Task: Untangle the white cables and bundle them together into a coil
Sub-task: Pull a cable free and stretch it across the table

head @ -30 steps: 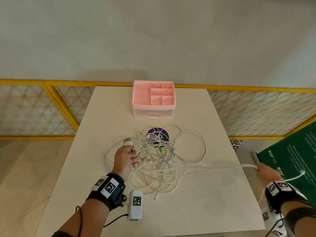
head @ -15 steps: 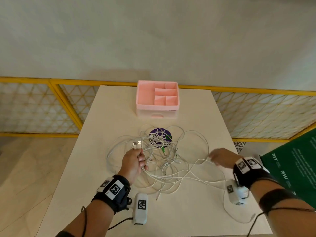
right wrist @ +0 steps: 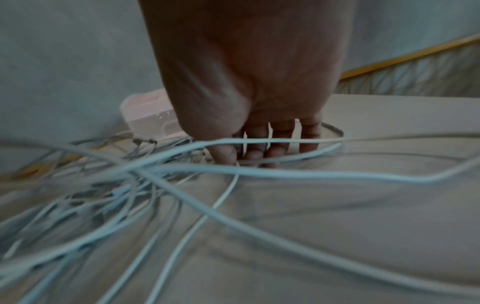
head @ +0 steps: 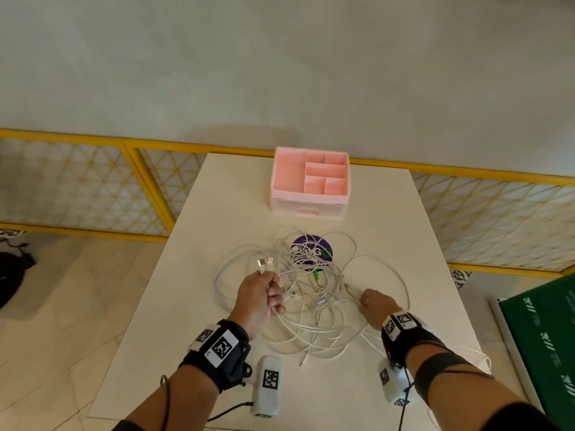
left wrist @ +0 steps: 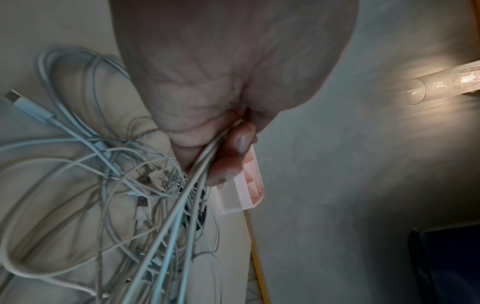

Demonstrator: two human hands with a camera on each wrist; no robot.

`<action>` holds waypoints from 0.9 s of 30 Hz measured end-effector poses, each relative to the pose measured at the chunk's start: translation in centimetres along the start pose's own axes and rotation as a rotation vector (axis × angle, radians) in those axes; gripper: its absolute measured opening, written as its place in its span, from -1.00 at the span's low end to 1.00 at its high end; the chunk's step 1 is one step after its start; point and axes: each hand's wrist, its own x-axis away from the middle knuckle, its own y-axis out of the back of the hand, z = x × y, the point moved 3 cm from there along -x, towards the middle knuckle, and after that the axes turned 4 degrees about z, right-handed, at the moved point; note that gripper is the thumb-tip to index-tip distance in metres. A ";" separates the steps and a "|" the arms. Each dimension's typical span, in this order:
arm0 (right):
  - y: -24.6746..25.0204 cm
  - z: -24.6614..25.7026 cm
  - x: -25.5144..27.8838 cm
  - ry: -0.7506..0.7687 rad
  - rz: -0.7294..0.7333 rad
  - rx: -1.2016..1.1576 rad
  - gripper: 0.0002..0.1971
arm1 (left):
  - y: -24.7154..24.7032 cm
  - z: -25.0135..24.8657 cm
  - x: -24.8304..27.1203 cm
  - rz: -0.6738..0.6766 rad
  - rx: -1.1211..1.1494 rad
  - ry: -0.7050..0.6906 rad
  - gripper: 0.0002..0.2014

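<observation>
Left hand is fisted around a few strands of the white cables, fingers and thumb curled tight on them; two USB plugs stick out past the knuckles, pointing away from the person. Left wrist view confirms it: several strands run through the closed fingers and fan down into the pile. Right hand sits low at the right edge of the tangle with its fingers pointing down. In the right wrist view the fingertips touch the tabletop among the strands and a thin strand runs out from right under them, but that view is blurred, so I cannot tell whether it actually pinches a strand or just rests there. Cables are one loose heap of overlapping loops at mid table, not coiled, spreading from the left hand across to the right one; one strand trails off toward the near right edge of the table. A green-tipped plug lies inside the heap. Heap partly covers a round purple sticker. Pink organizer box, divided into compartments, stands at the far edge, apart from the cables. Green board leans off the table's right side. Yellow-framed mesh fence runs behind the table.
</observation>
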 end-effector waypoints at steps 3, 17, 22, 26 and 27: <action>0.7 -1.1 -0.3 -0.009 0.023 -0.146 -0.81 | 0.2 -0.1 0.0 0.002 -0.012 -0.024 -0.72; 13.0 4.3 5.7 0.406 -0.511 -0.753 -0.82 | -2.4 -0.2 -0.6 0.062 0.005 -0.072 -0.69; 12.2 10.9 10.2 0.662 -0.331 -0.638 -0.81 | -3.2 0.1 -0.7 0.073 -0.010 -0.083 -0.73; 7.8 13.7 10.6 0.747 -0.243 -0.444 -0.77 | -3.7 0.0 -1.1 0.082 -0.022 -0.131 -0.77; 6.9 14.0 10.4 0.737 -0.242 -0.428 -0.76 | -3.7 0.1 -1.2 0.077 -0.040 -0.142 -0.76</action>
